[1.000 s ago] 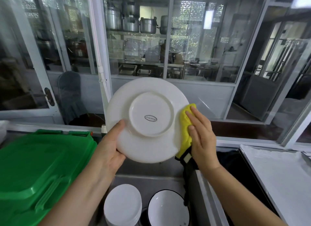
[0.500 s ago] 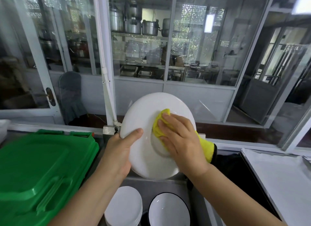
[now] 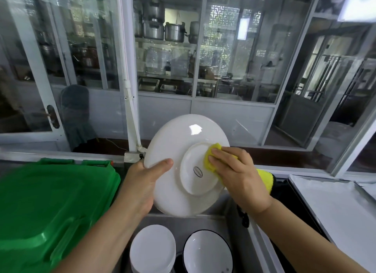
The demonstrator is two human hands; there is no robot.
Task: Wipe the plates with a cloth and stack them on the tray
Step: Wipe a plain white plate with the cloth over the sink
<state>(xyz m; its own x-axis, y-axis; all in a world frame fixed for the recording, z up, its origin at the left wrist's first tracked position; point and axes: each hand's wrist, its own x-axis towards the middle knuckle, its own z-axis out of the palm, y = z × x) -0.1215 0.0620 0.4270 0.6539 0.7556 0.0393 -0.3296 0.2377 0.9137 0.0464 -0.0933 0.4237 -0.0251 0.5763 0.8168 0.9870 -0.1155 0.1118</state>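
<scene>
The left hand (image 3: 142, 183) grips a white plate (image 3: 179, 150) by its rim at 9 o'clock, thumb on the back. The plate is held up in the air, tilted, with its bottom facing us. The right hand (image 3: 238, 175) presses a yellow cloth (image 3: 210, 157) on the plate's back ring at 3 o'clock — its fingers curl on the cloth. Under the plate, at 6 o'clock, a stack of plates (image 3: 152, 250) and a bowl (image 3: 207, 254) sit in a sink. A green lid (image 3: 50, 207) lies at 9 o'clock — a tray (image 3: 335, 211) at 3 o'clock.
</scene>
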